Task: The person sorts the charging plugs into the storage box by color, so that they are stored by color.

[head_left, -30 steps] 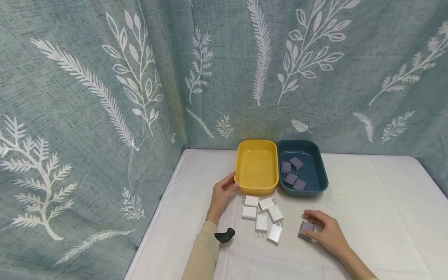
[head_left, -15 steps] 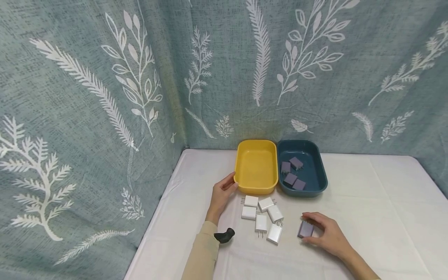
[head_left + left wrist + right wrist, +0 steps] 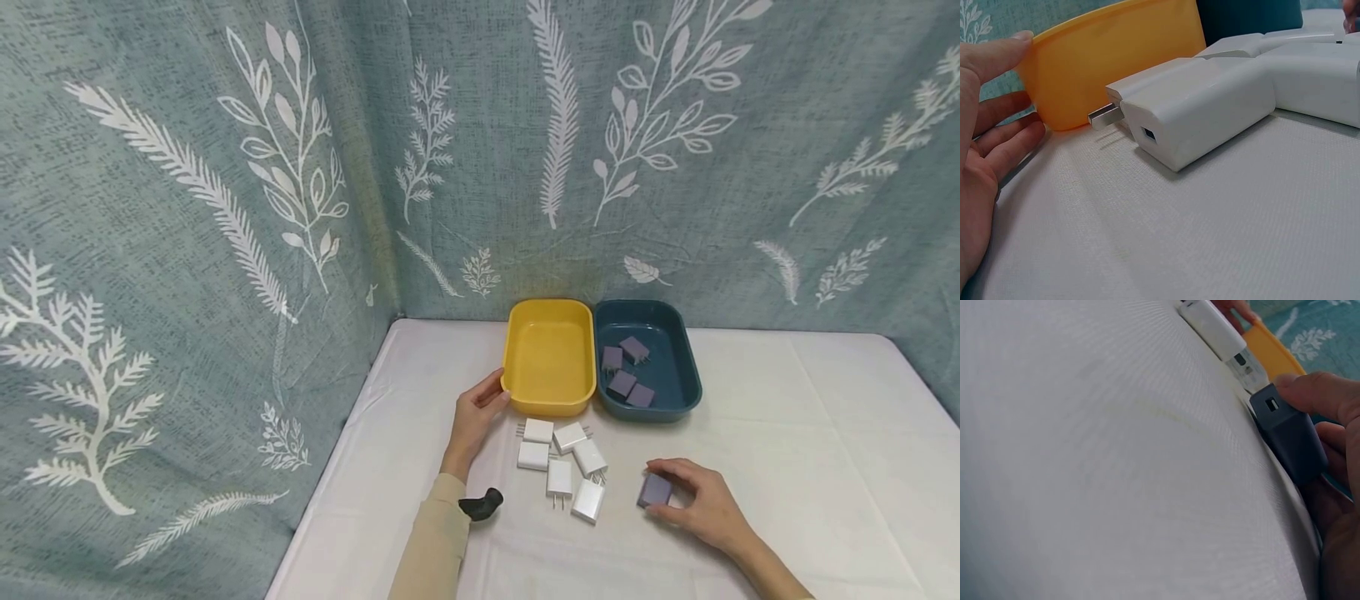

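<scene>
In the head view my right hand (image 3: pixel 699 502) is around a dark purple-grey USB charger (image 3: pixel 655 492) on the table, thumb at its near end and fingers at its far end. The right wrist view has the thumb touching the edge of this charger (image 3: pixel 1291 434) beside its port; the far fingertips are partly hidden. My left hand (image 3: pixel 476 414) touches the near left corner of a yellow tray (image 3: pixel 551 408). Up close, its thumb lies at the rim and its loose fingers rest by the outer wall (image 3: pixel 1116 56). Several white chargers (image 3: pixel 559 479) lie between the hands.
Against the yellow tray stands a dark blue tray (image 3: pixel 678 408) with several purple-grey chargers (image 3: pixel 622 383) inside. A black strap end (image 3: pixel 482 505) sticks out from the left wrist. Behind the white-covered table (image 3: pixel 787 433) hangs a leaf-patterned curtain (image 3: pixel 480 167).
My right thumb first draws back from the purple-grey charger, then comes against its near end again. The charger shifts hardly at all. My left hand stays at the yellow tray.
</scene>
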Demonstrator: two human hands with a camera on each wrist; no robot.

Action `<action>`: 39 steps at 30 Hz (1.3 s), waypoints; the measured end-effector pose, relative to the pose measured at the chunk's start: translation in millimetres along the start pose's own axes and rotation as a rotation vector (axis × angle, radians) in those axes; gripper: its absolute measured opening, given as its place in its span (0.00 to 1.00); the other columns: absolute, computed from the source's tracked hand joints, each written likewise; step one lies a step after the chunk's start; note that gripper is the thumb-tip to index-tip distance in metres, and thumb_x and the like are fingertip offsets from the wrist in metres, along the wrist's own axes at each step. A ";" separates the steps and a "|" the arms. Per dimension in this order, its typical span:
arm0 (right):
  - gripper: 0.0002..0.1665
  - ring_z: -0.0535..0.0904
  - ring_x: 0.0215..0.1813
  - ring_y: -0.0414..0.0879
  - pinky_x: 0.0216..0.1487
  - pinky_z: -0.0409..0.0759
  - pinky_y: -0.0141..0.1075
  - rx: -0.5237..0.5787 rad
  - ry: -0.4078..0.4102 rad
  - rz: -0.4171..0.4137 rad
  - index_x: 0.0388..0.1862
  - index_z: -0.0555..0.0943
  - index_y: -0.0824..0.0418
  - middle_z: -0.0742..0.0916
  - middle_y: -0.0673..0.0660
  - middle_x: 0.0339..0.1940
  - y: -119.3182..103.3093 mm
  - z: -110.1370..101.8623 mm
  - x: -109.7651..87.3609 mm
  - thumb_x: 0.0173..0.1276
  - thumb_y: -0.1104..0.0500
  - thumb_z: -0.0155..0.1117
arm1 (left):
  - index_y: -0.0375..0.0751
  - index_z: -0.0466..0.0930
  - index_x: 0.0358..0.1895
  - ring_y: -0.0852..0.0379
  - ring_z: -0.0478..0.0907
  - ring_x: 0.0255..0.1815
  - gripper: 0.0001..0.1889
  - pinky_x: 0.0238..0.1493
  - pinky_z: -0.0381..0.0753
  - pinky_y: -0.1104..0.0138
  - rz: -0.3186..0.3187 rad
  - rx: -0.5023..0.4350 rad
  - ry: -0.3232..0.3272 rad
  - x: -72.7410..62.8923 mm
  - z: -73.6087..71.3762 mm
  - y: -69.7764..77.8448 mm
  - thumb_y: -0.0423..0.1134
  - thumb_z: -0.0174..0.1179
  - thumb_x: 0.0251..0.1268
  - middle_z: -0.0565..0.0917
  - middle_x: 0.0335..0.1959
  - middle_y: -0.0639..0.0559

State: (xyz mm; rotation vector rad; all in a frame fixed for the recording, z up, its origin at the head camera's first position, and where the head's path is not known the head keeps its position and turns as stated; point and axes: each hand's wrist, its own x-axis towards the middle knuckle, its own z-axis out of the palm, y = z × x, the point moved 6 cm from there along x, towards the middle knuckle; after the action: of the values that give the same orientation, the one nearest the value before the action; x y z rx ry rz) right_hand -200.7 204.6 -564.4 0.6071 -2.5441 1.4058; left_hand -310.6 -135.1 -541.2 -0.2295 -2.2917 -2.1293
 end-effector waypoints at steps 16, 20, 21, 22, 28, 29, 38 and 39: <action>0.32 0.76 0.52 0.20 0.54 0.73 0.13 0.027 0.025 0.064 0.50 0.83 0.64 0.89 0.56 0.47 2.7 -1.0 -0.2 0.43 0.60 0.83 | 0.35 0.71 0.67 0.45 0.74 0.67 0.26 0.61 0.77 0.75 -0.002 -0.005 0.010 0.3 -0.2 -0.8 0.34 0.62 0.66 0.75 0.66 0.40; 0.32 0.76 0.52 0.20 0.54 0.74 0.14 0.029 0.029 0.079 0.50 0.83 0.63 0.89 0.57 0.47 2.8 -0.7 0.6 0.44 0.59 0.82 | 0.34 0.70 0.67 0.45 0.74 0.67 0.27 0.61 0.76 0.75 -0.005 -0.007 0.006 0.4 -0.3 -0.9 0.34 0.62 0.66 0.74 0.67 0.39; 0.31 0.76 0.52 0.21 0.54 0.74 0.14 0.029 0.029 0.081 0.50 0.83 0.63 0.89 0.58 0.47 2.6 -0.6 0.8 0.45 0.59 0.82 | 0.34 0.70 0.67 0.45 0.74 0.67 0.27 0.61 0.76 0.75 -0.005 -0.007 0.004 0.5 -0.3 -0.9 0.34 0.62 0.66 0.74 0.67 0.39; 0.31 0.77 0.52 0.21 0.54 0.74 0.14 0.029 0.031 0.081 0.51 0.83 0.63 0.89 0.58 0.47 2.6 -0.6 1.0 0.45 0.59 0.82 | 0.34 0.70 0.67 0.45 0.74 0.67 0.27 0.61 0.76 0.75 -0.004 -0.007 0.002 0.4 -0.3 -0.7 0.34 0.62 0.66 0.74 0.67 0.39; 0.31 0.77 0.51 0.22 0.53 0.74 0.12 -0.004 0.063 0.079 0.51 0.83 0.63 0.89 0.58 0.46 1.8 -2.2 2.8 0.45 0.61 0.82 | 0.34 0.70 0.67 0.45 0.74 0.67 0.26 0.61 0.76 0.75 -0.005 -0.015 0.004 0.2 -0.6 -0.3 0.34 0.62 0.66 0.75 0.66 0.39; 0.31 0.77 0.51 0.21 0.53 0.73 0.12 -0.013 0.070 0.081 0.51 0.83 0.63 0.89 0.58 0.46 1.7 -2.7 3.3 0.45 0.61 0.82 | 0.34 0.71 0.67 0.45 0.74 0.67 0.26 0.61 0.76 0.74 -0.006 -0.016 0.006 0.1 -0.6 -0.4 0.34 0.62 0.66 0.75 0.66 0.39; 0.30 0.76 0.49 0.20 0.52 0.71 0.11 -0.039 0.135 0.080 0.50 0.84 0.61 0.89 0.57 0.45 -0.3 -9.1 10.7 0.45 0.61 0.82 | 0.34 0.70 0.67 0.45 0.74 0.66 0.27 0.61 0.77 0.74 0.002 -0.010 0.007 -0.2 -0.8 0.1 0.34 0.62 0.66 0.75 0.66 0.39; 0.30 0.77 0.49 0.20 0.52 0.71 0.11 -0.041 0.141 0.081 0.51 0.84 0.61 0.89 0.57 0.45 -0.8 -10.0 11.4 0.45 0.61 0.82 | 0.34 0.70 0.67 0.44 0.74 0.66 0.27 0.61 0.77 0.74 0.003 -0.009 0.006 -0.3 -0.8 0.2 0.34 0.62 0.66 0.74 0.66 0.38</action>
State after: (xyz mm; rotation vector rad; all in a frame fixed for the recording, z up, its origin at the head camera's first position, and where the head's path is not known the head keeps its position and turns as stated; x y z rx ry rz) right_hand -211.2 209.6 -554.5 0.3875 -2.5041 1.3661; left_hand -310.4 -135.9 -540.9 -0.2263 -2.2772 -2.1364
